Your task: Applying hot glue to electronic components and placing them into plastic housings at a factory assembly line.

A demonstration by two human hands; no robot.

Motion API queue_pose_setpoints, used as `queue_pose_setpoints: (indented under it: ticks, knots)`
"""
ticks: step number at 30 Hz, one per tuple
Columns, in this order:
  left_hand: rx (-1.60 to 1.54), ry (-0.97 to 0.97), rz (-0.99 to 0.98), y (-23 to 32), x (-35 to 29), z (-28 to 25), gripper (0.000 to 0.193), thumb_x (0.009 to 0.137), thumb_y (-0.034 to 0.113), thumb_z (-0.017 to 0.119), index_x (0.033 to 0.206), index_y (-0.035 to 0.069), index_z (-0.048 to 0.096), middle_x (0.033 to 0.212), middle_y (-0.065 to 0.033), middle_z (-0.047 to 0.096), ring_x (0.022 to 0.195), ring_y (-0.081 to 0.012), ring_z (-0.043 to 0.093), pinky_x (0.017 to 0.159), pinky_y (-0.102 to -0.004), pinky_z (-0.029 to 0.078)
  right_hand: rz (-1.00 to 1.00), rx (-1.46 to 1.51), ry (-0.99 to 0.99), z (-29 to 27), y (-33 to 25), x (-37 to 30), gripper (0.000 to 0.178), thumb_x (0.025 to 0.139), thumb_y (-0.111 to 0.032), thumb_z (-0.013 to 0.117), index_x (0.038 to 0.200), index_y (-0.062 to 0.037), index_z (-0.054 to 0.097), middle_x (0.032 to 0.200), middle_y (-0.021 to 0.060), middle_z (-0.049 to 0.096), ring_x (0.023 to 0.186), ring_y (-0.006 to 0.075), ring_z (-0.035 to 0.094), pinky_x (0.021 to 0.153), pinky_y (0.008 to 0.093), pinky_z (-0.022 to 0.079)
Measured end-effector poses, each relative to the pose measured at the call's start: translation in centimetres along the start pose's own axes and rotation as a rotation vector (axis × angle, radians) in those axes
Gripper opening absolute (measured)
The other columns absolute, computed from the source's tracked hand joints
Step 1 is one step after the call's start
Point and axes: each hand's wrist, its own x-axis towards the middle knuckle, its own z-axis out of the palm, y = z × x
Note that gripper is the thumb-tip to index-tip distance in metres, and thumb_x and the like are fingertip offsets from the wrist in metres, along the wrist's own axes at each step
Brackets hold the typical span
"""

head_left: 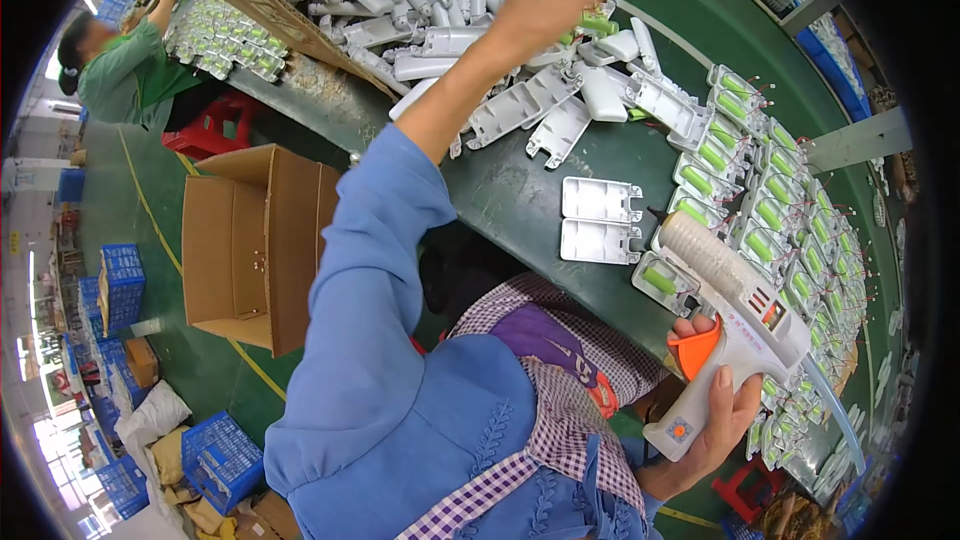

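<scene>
My right hand [725, 410] grips a white hot glue gun [745, 325] by its handle, with fingers at the orange trigger. The gun's dark nozzle points at two empty white plastic shells [600, 220] lying side by side. Below the nozzle is a white shell with a green battery cell [659, 280] in it. My left hand [545, 5] is stretched over a heap of white plastic shells [440, 10], its fingers curled and slightly blurred. Loose green battery cells [598, 23] lie just beneath its fingertips; whether it holds anything is hidden.
Rows of shells with green cells and thin wires [770, 210] cover the table's right side. A cardboard sheet [270, 10] borders the heap. On the floor at left stand an open cardboard box [235, 250] and blue crates [215, 460]. A co-worker [130, 70] sits at far left.
</scene>
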Motion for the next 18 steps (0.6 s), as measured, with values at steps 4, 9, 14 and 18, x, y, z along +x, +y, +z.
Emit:
queue_pose_setpoints:
  ticks: [4, 9, 14, 18]
  knots:
    - [0.496, 0.100, 0.361, 0.7, -0.2, -0.4, 0.015, 0.079, 0.018, 0.069, 0.073, 0.004, 0.068, 0.079, -0.0136, 0.067, 0.083, -0.0353, 0.061, 0.073, -0.0457, 0.048, 0.026, -0.064, -0.035, 0.1, -0.4, -0.2, 0.055, 0.092, -0.013, 0.052, 0.137, 0.0140, 0.032, 0.118, 0.0327, 0.057, 0.107, 0.0409, 0.062, 0.095, 0.0502, 0.050]
    - [0.387, 0.260, 0.355, 0.1, 0.7, -2.8, 0.018, 0.078, 0.021, 0.073, 0.077, 0.004, 0.068, 0.077, -0.0124, 0.067, 0.077, -0.0303, 0.062, 0.072, -0.0429, 0.049, 0.031, -0.074, -0.054, -0.3, -0.2, -0.2, 0.056, 0.093, -0.012, 0.052, 0.137, 0.0139, 0.031, 0.119, 0.0331, 0.057, 0.107, 0.0411, 0.062, 0.096, 0.0505, 0.049]
    - [0.040, 0.239, 0.007, 0.7, -0.7, -2.8, 0.017, 0.083, 0.020, 0.067, 0.083, 0.003, 0.069, 0.072, -0.0145, 0.068, 0.065, -0.0287, 0.067, 0.064, -0.0390, 0.052, 0.003, -0.018, -0.009, 0.3, -0.2, -0.1, 0.052, 0.091, -0.006, 0.052, 0.135, 0.0136, 0.033, 0.113, 0.0343, 0.059, 0.102, 0.0432, 0.064, 0.089, 0.0533, 0.053]
    - [0.368, 0.052, 0.084, 1.1, -2.3, -2.2, 0.014, 0.086, 0.017, 0.062, 0.083, 0.005, 0.067, 0.070, -0.0153, 0.067, 0.067, -0.0310, 0.068, 0.063, -0.0406, 0.052, 0.003, -0.036, -0.013, 0.3, -0.2, -0.2, 0.052, 0.091, -0.007, 0.052, 0.135, 0.0138, 0.033, 0.113, 0.0345, 0.059, 0.102, 0.0434, 0.064, 0.088, 0.0532, 0.053]
